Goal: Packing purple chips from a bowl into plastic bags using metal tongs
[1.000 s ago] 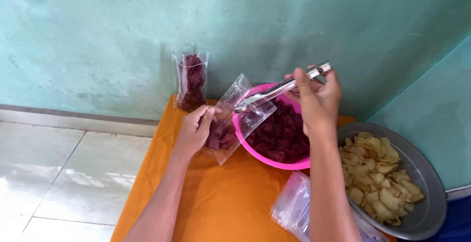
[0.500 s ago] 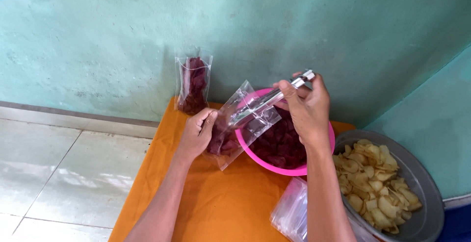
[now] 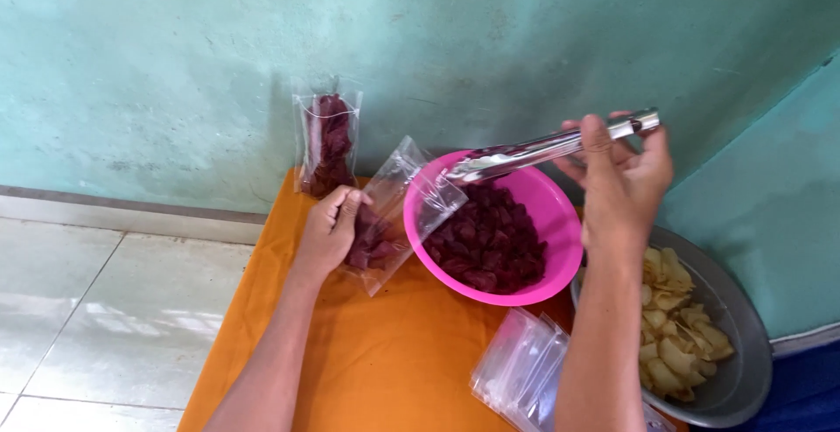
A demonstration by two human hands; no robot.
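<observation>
The right hand (image 3: pixel 617 182) has its grip closed around the handle end of the metal tongs (image 3: pixel 534 150). The tips of the tongs are together above the near rim of the pink bowl (image 3: pixel 560 222), just beside the mouth of the open clear bag (image 3: pixel 398 209); whether they pinch a chip I cannot tell. The left hand (image 3: pixel 331 232) grips the lower part of this bag, which already holds some dark red chips (image 3: pixel 490 239) like those in the bowl.

I think a chip can fall on the orange surface (image 3: pixel 376 353) if the soft mouth of the bag folds shut, or if the tongs push the bowl.

Left of the left hand the surface ends at the tiled floor (image 3: pixel 105 309). Behind stands a filled bag (image 3: pixel 328 143) against the wall (image 3: pixel 420 38). Below the right arm lie empty bags (image 3: pixel 516 366) and a metal basin (image 3: pixel 744 353) of pale chips, so free room is small.
</observation>
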